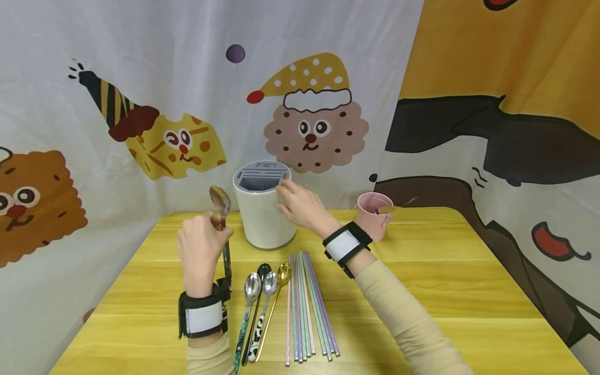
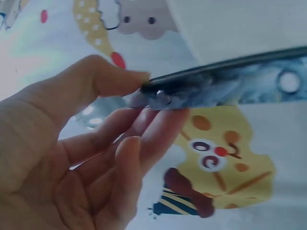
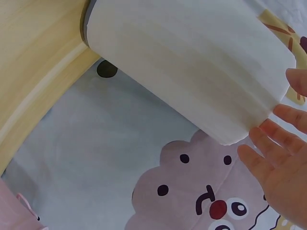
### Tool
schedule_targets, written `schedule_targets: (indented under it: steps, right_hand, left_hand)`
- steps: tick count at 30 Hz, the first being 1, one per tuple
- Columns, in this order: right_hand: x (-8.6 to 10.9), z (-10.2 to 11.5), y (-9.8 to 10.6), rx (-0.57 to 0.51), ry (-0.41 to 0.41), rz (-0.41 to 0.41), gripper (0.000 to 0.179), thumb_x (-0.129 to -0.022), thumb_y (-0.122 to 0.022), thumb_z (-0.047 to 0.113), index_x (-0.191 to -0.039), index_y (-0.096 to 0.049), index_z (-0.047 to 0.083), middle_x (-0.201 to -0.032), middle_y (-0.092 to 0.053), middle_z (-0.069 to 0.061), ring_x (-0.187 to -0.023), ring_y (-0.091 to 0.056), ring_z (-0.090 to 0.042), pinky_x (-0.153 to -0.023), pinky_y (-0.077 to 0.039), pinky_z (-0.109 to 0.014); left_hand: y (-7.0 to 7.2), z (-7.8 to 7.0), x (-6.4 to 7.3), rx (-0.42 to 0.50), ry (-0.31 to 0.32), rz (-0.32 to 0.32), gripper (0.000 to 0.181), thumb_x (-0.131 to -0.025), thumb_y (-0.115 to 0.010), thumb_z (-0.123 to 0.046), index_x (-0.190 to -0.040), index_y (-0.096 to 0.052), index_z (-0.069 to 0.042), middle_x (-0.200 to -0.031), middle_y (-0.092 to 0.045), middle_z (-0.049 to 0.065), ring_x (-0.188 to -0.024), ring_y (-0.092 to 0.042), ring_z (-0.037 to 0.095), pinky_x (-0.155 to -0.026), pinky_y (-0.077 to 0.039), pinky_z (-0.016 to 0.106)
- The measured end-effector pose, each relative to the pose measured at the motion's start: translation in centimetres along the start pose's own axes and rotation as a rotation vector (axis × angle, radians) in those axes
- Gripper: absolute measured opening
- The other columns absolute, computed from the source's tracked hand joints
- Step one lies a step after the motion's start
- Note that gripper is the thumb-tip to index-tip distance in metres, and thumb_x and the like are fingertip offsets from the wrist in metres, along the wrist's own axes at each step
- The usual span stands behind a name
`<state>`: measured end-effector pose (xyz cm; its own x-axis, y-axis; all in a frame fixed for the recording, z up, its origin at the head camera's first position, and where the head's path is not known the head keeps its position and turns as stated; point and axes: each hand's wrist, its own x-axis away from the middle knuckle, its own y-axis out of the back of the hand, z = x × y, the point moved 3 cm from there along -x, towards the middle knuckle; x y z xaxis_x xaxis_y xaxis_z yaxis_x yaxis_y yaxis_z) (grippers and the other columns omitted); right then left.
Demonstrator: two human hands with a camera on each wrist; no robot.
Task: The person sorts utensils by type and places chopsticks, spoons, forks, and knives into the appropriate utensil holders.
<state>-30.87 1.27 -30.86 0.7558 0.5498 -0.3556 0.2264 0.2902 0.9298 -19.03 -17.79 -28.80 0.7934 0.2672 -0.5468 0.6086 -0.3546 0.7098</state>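
Observation:
My left hand (image 1: 201, 247) pinches a spoon (image 1: 220, 198) upright between thumb and fingers, left of the white utensil holder (image 1: 266, 224). The metal bowl points up and the dark handle hangs below the hand. In the left wrist view the handle (image 2: 225, 81) shows a marbled blue-grey pattern and a pale round spot. My right hand (image 1: 302, 205) is at the right side of the holder's rim, its fingers extended. In the right wrist view, the fingertips lie right at the edge of the holder (image 3: 187, 62). Slots and a wide grey compartment show in its top.
Several spoons (image 1: 252, 285) lie in front of the holder, including a gold spoon (image 1: 283, 273). Beside them lies a bundle of pastel chopsticks (image 1: 302, 312). A pink bucket (image 1: 367, 221) with utensils stands to the right on the wooden table (image 1: 445, 271). A printed curtain (image 1: 187, 52) hangs behind.

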Motion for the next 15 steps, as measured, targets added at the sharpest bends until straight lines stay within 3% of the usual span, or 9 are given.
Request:
schedule_targets:
  steps: [9, 12, 15]
  right_hand:
    - [0.1, 0.0, 0.0, 0.012, 0.009, -0.005, 0.049, -0.095, -0.056, 0.031, -0.138, -0.047, 0.011, -0.144, -0.044, -0.010, -0.123, -0.054, -0.027, -0.094, -0.051, -0.042]
    - [0.0, 0.0, 0.0, 0.012, 0.013, -0.009, 0.049, -0.094, -0.056, 0.031, -0.138, -0.047, 0.011, -0.144, -0.045, -0.011, -0.122, -0.055, -0.027, -0.094, -0.051, -0.042]
    - [0.0, 0.0, 0.0, 0.009, 0.017, -0.015, 0.048, -0.094, -0.057, 0.030, -0.137, -0.048, 0.010, -0.143, -0.045, -0.011, -0.122, -0.055, -0.027, -0.093, -0.052, -0.042]
  left_hand:
    - [2.7, -3.1, -3.6, 0.197, -0.065, -0.297, 0.015, -0.078, -0.068, -0.008, -0.082, -0.071, 0.006, -0.076, -0.072, 0.021, -0.069, -0.068, 0.037, -0.064, -0.050, 0.043]
    - [3.0, -4.0, -4.4, 0.272, -0.107, -0.389, 0.016, -0.080, -0.069, -0.009, -0.083, -0.069, 0.007, -0.080, -0.072, 0.022, -0.072, -0.070, 0.036, -0.073, -0.052, 0.044]
    - [2.8, -4.6, -5.2, 0.344, -0.164, -0.481, 0.018, -0.081, -0.070, -0.011, -0.082, -0.069, 0.006, -0.080, -0.072, 0.021, -0.072, -0.071, 0.035, -0.072, -0.054, 0.043]
